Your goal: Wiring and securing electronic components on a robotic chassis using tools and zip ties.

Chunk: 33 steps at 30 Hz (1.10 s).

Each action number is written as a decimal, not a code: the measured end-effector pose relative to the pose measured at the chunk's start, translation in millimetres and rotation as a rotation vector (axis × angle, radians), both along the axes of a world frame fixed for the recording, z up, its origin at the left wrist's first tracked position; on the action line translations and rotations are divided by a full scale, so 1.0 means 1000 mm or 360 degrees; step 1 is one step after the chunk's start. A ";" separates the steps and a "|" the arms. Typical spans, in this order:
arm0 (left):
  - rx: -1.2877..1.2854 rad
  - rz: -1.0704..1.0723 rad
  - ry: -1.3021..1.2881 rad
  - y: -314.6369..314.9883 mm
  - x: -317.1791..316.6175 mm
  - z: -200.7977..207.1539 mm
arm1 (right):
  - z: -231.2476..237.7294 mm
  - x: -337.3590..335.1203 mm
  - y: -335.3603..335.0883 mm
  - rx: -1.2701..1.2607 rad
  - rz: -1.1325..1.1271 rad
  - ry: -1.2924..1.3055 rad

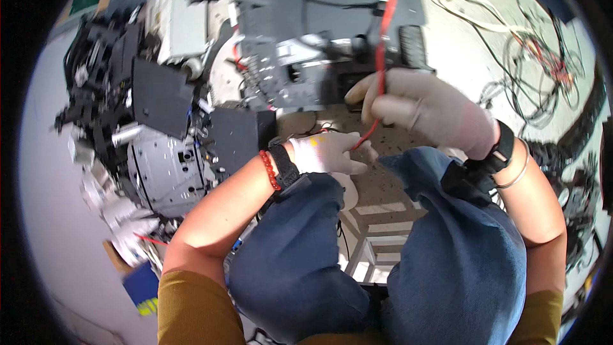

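Observation:
My left hand (325, 153), in a whitish glove with a yellow mark, is closed on the lower end of a red cord (384, 32) between my knees. From there the cord rises past my other hand and leaves at the top edge. My right hand (428, 105), also gloved and blurred by motion, is higher and to the right. Its fingers point left, apart and slightly bent, with the cord crossing in front of them. Just beyond both hands is a grey metal housing (345, 19) with a bare mechanism along its near side.
Dismantled black and grey parts pile up on the left, with a dark flat panel (159, 99) and a silvery metal plate (166, 176). Tangled wires (543, 64) lie at the far right. A blue box (142, 287) is at lower left. Light stool bars (377, 249) show between my legs.

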State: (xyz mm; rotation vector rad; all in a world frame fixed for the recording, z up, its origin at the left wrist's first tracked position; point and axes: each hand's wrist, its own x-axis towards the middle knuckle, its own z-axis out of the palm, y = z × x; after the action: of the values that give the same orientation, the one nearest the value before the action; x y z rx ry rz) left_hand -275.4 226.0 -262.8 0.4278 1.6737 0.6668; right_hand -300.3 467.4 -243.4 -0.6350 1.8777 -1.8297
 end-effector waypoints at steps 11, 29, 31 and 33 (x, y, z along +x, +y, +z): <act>-0.0428 0.1651 0.0840 -0.255 0.075 0.121 | 0.110 -0.040 -0.103 -0.0355 -0.0098 -0.0432; -0.0301 0.1957 0.1304 -0.275 0.198 0.067 | 0.159 -0.074 -0.027 0.0164 -0.0422 -0.0442; -0.0367 0.2022 0.1277 -0.285 0.184 0.103 | 0.175 -0.073 -0.040 0.0024 -0.0382 -0.0469; -0.0400 0.2112 0.1117 -0.292 0.178 0.136 | 0.185 -0.075 -0.050 -0.0296 -0.0451 -0.0714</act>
State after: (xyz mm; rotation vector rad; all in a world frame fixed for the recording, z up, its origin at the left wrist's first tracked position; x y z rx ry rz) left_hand -97.6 -65.7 -126.8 -0.8438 2.6072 1.3032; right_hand -375.6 417.1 -58.4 0.0020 1.5666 -2.1247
